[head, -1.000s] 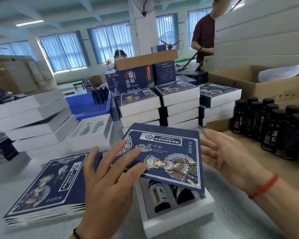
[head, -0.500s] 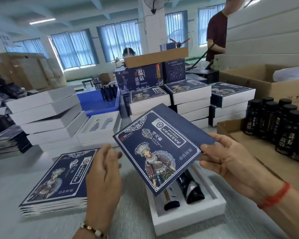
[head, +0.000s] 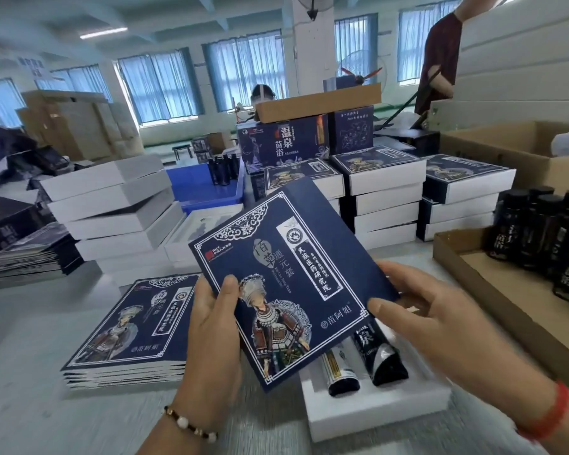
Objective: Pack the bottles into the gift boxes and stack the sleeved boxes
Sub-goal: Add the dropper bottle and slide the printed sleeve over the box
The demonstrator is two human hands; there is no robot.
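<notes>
1. Two hands hold one blue printed sleeve [head: 286, 277] tilted in the air above the bench [head: 46, 418]: the left hand [head: 212, 336] grips its lower left edge with the thumb on the printed face, and the right hand [head: 440, 320] pinches its right corner.
2. Under the sleeve a white gift box [head: 375, 408] lies open at the bench's near edge, with two dark bottles [head: 365, 359] lying side by side in its tray.
3. Left of the box sits a stack of flat sleeves [head: 125, 336].
4. Sleeved boxes [head: 383, 192] stand stacked at the far side; loose bottles [head: 546, 231] stand upright in a cardboard tray [head: 506, 290] at the right edge.
</notes>
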